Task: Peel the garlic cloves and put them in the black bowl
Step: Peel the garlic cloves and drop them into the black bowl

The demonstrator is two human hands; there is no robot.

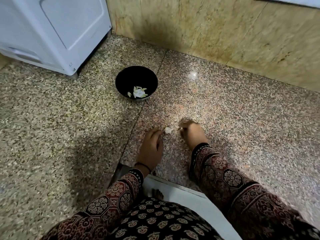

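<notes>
Glossy black bowl (pixel 121 75) on polished speckled granite counter (pixel 225 110), patterned cloth sleeves (pixel 225 179)

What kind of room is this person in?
Probably a home kitchen: a speckled granite counter with a boxy white appliance, a round black bowl of peeled garlic cloves, and a left hand and right hand pinching a white garlic clove.

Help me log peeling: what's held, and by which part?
A garlic clove, pinched at its left end by the left hand and right end by the right hand.
</notes>
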